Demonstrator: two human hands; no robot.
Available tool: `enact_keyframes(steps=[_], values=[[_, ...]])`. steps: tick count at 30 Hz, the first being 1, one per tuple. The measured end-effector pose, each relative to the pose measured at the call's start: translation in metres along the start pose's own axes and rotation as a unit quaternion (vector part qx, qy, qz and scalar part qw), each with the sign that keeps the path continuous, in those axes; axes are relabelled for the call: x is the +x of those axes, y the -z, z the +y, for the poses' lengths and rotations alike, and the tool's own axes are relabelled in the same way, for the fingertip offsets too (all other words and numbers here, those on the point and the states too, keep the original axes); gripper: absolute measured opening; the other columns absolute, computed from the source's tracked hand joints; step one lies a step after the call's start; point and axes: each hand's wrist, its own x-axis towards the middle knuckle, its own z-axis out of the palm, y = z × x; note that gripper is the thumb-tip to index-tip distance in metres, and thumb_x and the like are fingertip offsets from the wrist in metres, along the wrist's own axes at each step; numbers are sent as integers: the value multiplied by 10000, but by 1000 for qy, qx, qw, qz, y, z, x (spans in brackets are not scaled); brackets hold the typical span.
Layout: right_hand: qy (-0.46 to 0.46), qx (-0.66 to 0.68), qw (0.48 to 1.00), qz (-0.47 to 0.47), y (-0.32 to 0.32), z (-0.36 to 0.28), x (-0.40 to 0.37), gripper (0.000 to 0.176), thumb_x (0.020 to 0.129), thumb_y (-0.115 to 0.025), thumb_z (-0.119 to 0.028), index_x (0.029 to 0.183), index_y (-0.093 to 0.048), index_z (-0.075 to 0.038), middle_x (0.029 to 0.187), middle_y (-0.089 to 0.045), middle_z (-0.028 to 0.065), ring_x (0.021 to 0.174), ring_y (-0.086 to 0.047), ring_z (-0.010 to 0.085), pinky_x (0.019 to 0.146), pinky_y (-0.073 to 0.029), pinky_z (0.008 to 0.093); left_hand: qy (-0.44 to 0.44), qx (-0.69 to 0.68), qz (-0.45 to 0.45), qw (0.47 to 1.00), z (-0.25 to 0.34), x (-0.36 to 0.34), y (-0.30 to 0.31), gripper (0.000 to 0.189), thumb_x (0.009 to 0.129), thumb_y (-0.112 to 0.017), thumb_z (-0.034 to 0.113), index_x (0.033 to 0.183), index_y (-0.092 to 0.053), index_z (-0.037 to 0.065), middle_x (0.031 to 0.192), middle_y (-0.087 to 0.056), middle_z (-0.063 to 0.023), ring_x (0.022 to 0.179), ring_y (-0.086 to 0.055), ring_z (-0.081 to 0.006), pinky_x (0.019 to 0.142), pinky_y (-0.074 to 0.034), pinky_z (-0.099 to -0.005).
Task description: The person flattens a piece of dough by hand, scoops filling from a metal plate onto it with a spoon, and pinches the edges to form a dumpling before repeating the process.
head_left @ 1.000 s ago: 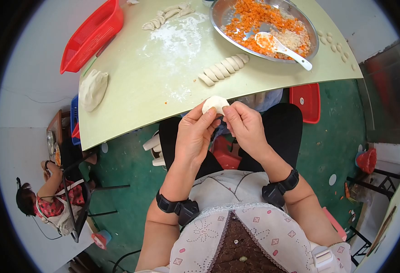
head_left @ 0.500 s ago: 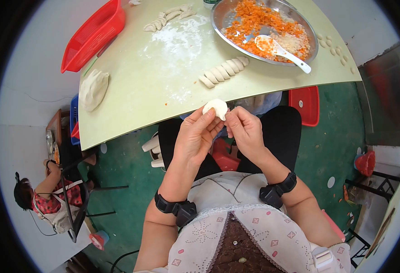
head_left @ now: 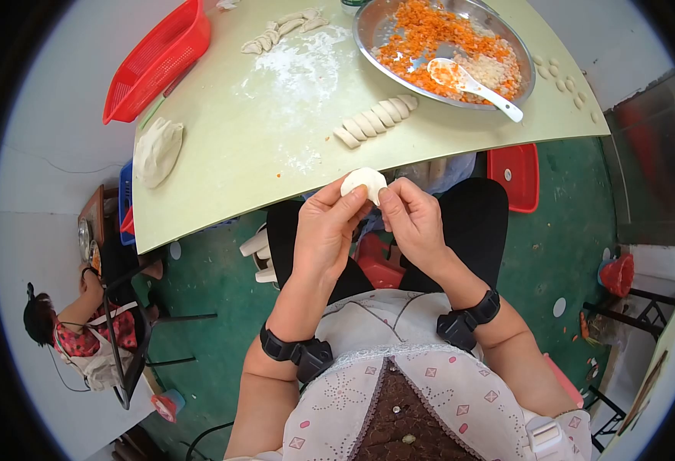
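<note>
A small round piece of white dough [head_left: 363,183] is held up between both hands, just off the table's near edge. My left hand [head_left: 328,223] pinches it with the thumb on its face. My right hand [head_left: 412,220] has thumb and forefinger closed on its right edge. On the table, a row of cut dough pieces [head_left: 376,121] lies above the hands. Beyond it stands a metal bowl [head_left: 363,48] of orange and pale chopped filling, with a white spoon [head_left: 485,91] in it. A lump of dough [head_left: 158,154] sits at the table's left.
The pale green table [head_left: 230,169] carries a red basket [head_left: 153,61], shaped dough pieces [head_left: 276,32] and small pieces at the right [head_left: 566,83]. A red tray [head_left: 515,177] is below the table. Another person [head_left: 95,326] sits at the far left.
My right thumb and forefinger have come onto the dough's right edge, and my left fingers have shifted slightly behind it. The other person's arm has moved a little.
</note>
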Motion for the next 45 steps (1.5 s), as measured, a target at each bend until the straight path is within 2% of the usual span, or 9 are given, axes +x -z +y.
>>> enact_keyframes(steps=[15,18,21,24,27,36,45], values=[[64,-91,992,52,-4,-7,0,204,879,-507,-128,728,-499,10,592,-484,130,488,-440,192,473,-368,304,-48,18,7,999,-2,-2,-8,361,796,-608,-2,1144,-520,-42,998,-624,-108,881,-597,-143,778,-477,-246],[20,-35,999,15,-3,-7,-3,229,884,-505,-133,707,-487,10,581,-466,122,486,-433,183,471,-366,298,-37,49,1,998,-3,0,-4,287,842,-569,85,1116,-542,5,1018,-613,-96,918,-589,-170,822,-468,-310],[103,52,993,-34,4,7,-3,293,923,-456,-174,674,-490,-23,541,-471,-3,469,-435,65,431,-341,219,27,-30,-18,999,-3,3,3,275,850,-564,110,1105,-532,14,1026,-607,-101,941,-585,-178,844,-465,-322],[8,6,1000,25,1,-1,-3,258,891,-510,-146,693,-468,14,575,-425,105,497,-386,163,472,-354,281,67,-84,-12,994,-1,3,2,288,843,-579,101,1115,-528,21,1007,-612,-93,896,-597,-151,797,-475,-283],[54,-36,997,31,0,9,-4,260,888,-522,-149,696,-465,17,587,-421,105,506,-372,169,472,-346,284,74,-77,-13,994,-3,4,3,308,836,-587,95,1127,-518,23,1008,-610,-91,891,-596,-149,792,-477,-285],[94,-73,992,42,0,0,-2,241,885,-534,-160,723,-488,13,600,-444,107,505,-398,187,475,-353,295,7,1,-2,1000,0,1,-3,280,805,-613,43,1073,-549,-9,968,-620,-87,864,-594,-134,770,-472,-256],[65,-67,995,25,-1,-3,-3,213,896,-492,-147,743,-487,1,599,-467,119,499,-442,212,481,-373,309,-12,9,-3,1000,2,-2,-6,304,792,-611,-3,1086,-538,-31,920,-636,-96,832,-604,-126,760,-470,-237]])
